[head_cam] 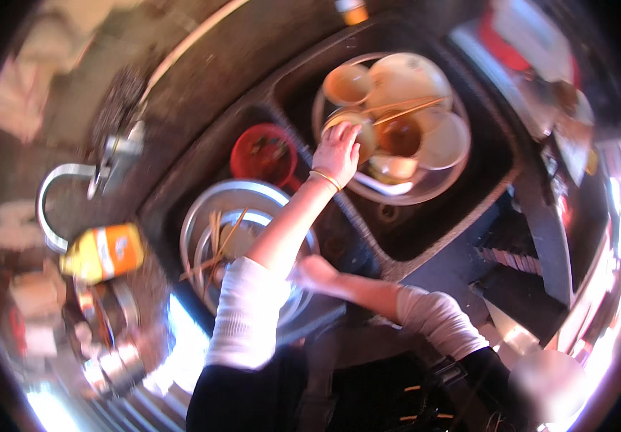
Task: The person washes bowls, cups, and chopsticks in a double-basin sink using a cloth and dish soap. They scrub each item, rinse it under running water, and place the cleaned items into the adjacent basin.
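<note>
My left hand (337, 151), with a yellow bangle at the wrist, reaches into the far right sink basin (491, 135). Its fingers lie over a bowl (365, 141) in a wide round pan (462, 159); their grip is unclear. Around it are a pale cup (347, 85), a large white bowl (413, 75), a bowl with brown residue (399, 137) and a white bowl (444, 143). Chopsticks (410, 110) lie across them, and a white spoon handle (383, 184) sits at the near side. My right hand (316, 271), blurred, is above nested steel bowls (194, 216), partly behind my left forearm.
A red plastic scoop (263, 154) lies in the left basin. Chopsticks (216, 232) stick out of the steel bowls. Beside the sink are a curved faucet (46, 200) and a yellow detergent bottle (108, 252). A divider (356, 224) separates the basins. An orange-and-white container (353, 12) stands behind.
</note>
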Tool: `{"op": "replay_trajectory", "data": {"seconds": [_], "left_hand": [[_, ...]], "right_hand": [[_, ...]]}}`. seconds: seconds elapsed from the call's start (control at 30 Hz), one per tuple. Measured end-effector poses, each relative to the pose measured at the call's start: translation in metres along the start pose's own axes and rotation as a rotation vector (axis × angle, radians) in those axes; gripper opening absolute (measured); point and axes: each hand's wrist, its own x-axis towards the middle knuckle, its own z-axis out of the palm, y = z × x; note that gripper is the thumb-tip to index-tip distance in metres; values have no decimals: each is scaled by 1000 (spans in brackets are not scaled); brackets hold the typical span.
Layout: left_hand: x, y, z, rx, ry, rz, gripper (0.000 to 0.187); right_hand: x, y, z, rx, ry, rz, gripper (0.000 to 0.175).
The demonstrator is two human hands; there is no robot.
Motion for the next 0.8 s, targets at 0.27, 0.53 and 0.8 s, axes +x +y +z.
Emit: {"op": "replay_trajectory", "data": {"seconds": [0.27,0.53,0.8], "left_hand": [[-277,-104,-106,472,106,-611,40],[-373,-137,-182,881,-633,-859,18],[-398,-74,-227,321,-593,-1204,25]], "right_hand": [[6,-7,2,177,27,144,44],[17,-19,25,174,31,190,44],[37,-35,50,1296,44,405,41]]}}
